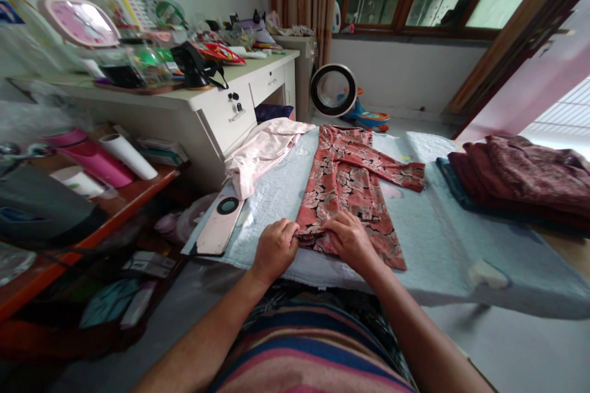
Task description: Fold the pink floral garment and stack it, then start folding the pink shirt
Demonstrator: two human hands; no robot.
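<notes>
A red garment with a black and beige leaf pattern (354, 190) lies flat on the light blue cloth (428, 245) in front of me. One of its sleeves reaches out to the right. My left hand (276, 249) pinches the garment's near left corner. At the near hem, my right hand (348, 236) grips the fabric between thumb and fingers, a little right of the left hand. A pale pink garment (265, 150) lies crumpled at the cloth's left edge. Close to it rests a phone (216, 226) with a round dark camera ring.
On the right sits a stack of folded dark red and teal clothes (516, 178). A cluttered desk (239, 83) stands at the back left. An orange-edged shelf (152, 187) with a pink bottle (94, 156) is at my left. Behind the cloth is a round black-and-white fan (334, 90).
</notes>
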